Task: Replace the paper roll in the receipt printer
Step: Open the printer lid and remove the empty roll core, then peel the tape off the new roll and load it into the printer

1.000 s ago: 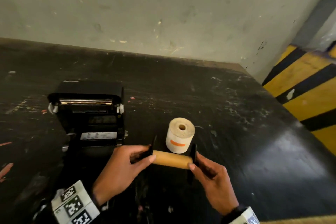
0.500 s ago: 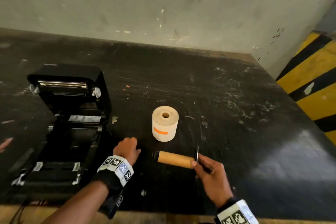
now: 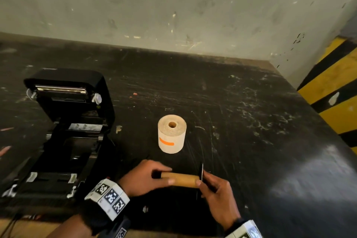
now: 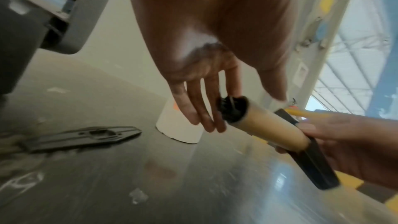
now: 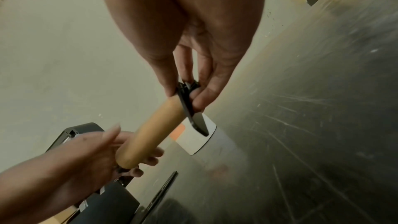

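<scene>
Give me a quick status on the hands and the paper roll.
Left hand grips the empty core; right hand pinches its black end plate. New paper roll upright on table, untouched. Printer lid open. Nothing blocking.

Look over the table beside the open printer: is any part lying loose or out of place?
Yes. A flat black end plate lies loose on the table near the printer, off the spindle in the empty brown core, which both hands hold.

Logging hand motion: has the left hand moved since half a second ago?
Yes. The left hand moved right, away from the black printer, onto the brown cardboard core.
</scene>
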`<action>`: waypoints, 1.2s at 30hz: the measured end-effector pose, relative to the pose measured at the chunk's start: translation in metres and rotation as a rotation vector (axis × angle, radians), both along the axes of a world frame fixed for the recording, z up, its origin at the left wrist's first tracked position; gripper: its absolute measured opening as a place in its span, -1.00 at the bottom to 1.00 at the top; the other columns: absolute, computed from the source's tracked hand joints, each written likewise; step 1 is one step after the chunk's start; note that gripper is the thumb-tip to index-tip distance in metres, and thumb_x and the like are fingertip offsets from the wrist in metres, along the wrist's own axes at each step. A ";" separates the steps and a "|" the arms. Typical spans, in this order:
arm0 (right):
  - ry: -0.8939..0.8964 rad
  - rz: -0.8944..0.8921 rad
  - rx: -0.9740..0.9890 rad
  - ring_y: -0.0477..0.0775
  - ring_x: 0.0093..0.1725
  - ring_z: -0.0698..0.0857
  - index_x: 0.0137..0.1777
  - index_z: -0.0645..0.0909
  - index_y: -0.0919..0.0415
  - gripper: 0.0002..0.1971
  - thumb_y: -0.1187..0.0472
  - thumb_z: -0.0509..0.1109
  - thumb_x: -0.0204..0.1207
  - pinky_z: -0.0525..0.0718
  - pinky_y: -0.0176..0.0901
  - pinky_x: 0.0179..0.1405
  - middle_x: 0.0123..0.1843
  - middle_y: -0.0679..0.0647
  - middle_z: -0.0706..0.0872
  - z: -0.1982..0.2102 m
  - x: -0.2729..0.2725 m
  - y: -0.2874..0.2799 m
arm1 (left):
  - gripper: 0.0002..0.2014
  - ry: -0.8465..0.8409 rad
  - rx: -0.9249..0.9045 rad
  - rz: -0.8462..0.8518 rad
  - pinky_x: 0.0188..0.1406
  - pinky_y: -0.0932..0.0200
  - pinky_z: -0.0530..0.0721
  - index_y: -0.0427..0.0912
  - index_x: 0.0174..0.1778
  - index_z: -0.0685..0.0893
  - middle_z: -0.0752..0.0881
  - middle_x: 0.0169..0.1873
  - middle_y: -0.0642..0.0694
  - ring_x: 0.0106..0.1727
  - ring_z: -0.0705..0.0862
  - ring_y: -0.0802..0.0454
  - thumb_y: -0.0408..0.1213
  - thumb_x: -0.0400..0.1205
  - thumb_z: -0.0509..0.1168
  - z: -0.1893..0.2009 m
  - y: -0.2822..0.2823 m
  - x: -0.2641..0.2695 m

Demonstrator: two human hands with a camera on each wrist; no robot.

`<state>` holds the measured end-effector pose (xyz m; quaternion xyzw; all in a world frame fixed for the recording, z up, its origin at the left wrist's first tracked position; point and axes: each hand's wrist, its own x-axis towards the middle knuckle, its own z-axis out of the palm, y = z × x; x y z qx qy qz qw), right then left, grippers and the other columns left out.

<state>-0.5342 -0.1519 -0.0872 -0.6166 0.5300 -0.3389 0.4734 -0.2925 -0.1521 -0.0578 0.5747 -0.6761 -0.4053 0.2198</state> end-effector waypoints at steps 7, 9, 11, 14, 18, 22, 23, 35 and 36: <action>-0.023 0.124 -0.002 -0.12 -0.19 0.77 -0.01 0.76 -0.06 -0.78 0.29 0.40 0.53 0.76 -0.08 -0.12 -0.12 0.07 0.85 0.011 -0.003 -0.018 | -0.67 -0.267 -0.079 0.003 0.24 0.20 0.50 0.25 0.09 0.66 0.60 -0.04 0.15 0.09 0.53 0.25 0.01 0.41 0.48 -0.005 0.004 0.039; -0.034 0.069 0.024 -0.06 -0.09 0.81 -0.05 0.77 -0.04 -0.76 0.35 0.39 0.53 0.77 -0.10 -0.08 -0.10 -0.04 0.86 0.010 -0.015 -0.028 | -0.66 -0.376 -0.129 0.066 0.24 0.12 0.48 0.14 0.11 0.68 0.63 0.01 0.11 0.11 0.50 0.17 -0.02 0.41 0.47 -0.005 0.001 0.054; 0.007 0.029 0.029 -0.08 -0.07 0.81 -0.07 0.78 -0.03 -0.77 0.34 0.40 0.53 0.75 -0.03 -0.03 -0.09 -0.08 0.87 0.004 -0.027 -0.038 | -0.67 -0.494 -0.179 0.148 0.20 0.06 0.48 0.07 0.10 0.69 0.65 0.00 0.09 0.11 0.49 0.09 -0.03 0.42 0.46 -0.007 -0.003 0.065; 0.067 0.029 0.019 -0.17 -0.18 0.77 -0.20 0.77 -0.05 -0.77 0.34 0.44 0.50 0.73 -0.04 -0.12 -0.21 -0.12 0.86 -0.003 -0.029 -0.044 | -0.66 -0.515 -0.167 0.259 0.16 0.00 0.52 0.09 0.11 0.69 0.66 -0.03 0.03 0.11 0.52 0.01 -0.02 0.41 0.47 -0.014 -0.006 0.066; 0.208 0.193 0.093 -0.11 -0.15 0.77 -0.25 0.68 -0.09 -0.80 0.26 0.44 0.51 0.76 -0.14 -0.13 -0.25 -0.11 0.79 -0.002 0.000 -0.033 | -0.66 -0.475 -0.111 0.213 0.17 -0.02 0.54 0.07 0.12 0.70 0.71 -0.03 -0.01 0.12 0.53 0.00 -0.03 0.42 0.47 -0.027 -0.008 0.047; 0.290 0.233 0.099 -0.09 -0.20 0.77 -0.23 0.69 -0.08 -0.85 0.21 0.45 0.50 0.80 -0.06 -0.10 -0.18 -0.03 0.80 -0.015 0.024 -0.030 | -0.64 -0.509 -0.033 0.201 0.23 0.00 0.55 0.07 0.16 0.68 0.66 0.05 -0.06 0.16 0.56 -0.04 -0.04 0.44 0.45 -0.038 -0.009 0.035; 0.311 0.198 0.109 -0.09 -0.24 0.75 -0.21 0.68 -0.07 -0.87 0.21 0.46 0.49 0.80 -0.06 -0.09 -0.17 -0.01 0.79 -0.017 0.027 -0.030 | -0.63 -0.514 -0.006 0.198 0.23 -0.01 0.56 0.08 0.17 0.67 0.65 0.07 -0.07 0.16 0.57 -0.05 -0.03 0.43 0.45 -0.041 -0.009 0.034; 0.600 0.216 0.049 -0.01 0.11 0.70 0.28 0.60 0.05 -0.61 -0.04 0.42 0.49 0.68 -0.03 0.22 0.17 0.06 0.73 0.008 0.029 -0.059 | -0.29 -0.323 0.004 0.252 0.56 -0.02 0.27 -0.07 0.55 0.25 0.36 0.53 -0.10 0.55 0.25 -0.06 -0.24 0.51 0.41 -0.017 -0.034 0.029; 0.613 0.205 -0.019 0.01 0.18 0.68 0.32 0.57 0.02 -0.59 -0.05 0.41 0.49 0.67 -0.01 0.26 0.24 0.07 0.71 0.017 0.032 -0.067 | -0.27 -0.284 0.008 0.278 0.57 0.01 0.23 -0.07 0.57 0.21 0.33 0.55 -0.10 0.57 0.22 -0.06 -0.28 0.51 0.40 -0.012 -0.040 0.028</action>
